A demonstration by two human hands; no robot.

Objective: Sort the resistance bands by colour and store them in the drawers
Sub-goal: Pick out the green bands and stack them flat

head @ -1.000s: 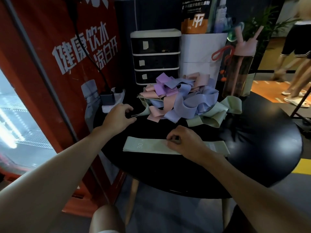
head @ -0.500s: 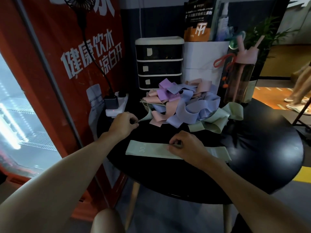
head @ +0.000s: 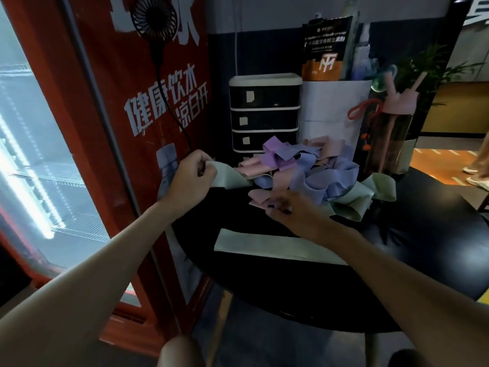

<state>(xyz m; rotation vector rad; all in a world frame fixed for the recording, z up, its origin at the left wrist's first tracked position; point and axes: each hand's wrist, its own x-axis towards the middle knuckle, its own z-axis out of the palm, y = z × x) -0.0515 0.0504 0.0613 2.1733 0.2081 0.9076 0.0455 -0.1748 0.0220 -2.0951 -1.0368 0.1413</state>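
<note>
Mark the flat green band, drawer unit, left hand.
flat green band (head: pixel 264 246), head view, middle of the strip.
drawer unit (head: pixel 265 119), head view, second drawer's front.
left hand (head: pixel 191 176), head view, back of the hand; it grips a second green band (head: pixel 228 178).

A tangled heap of resistance bands (head: pixel 312 178), pink, purple, blue and pale green, lay toward 11 o'clock on the round table (head: pixel 423 260). One pale green band (head: pixel 264 246) lay flat and straight at 6 o'clock from the heap. Another green band (head: pixel 229 177) trailed out toward 9 o'clock, its end pinched in the left hand (head: pixel 190 176). The black, white-trimmed drawer unit (head: pixel 264 115) stood behind the heap at 11 o'clock, drawers closed.
</note>
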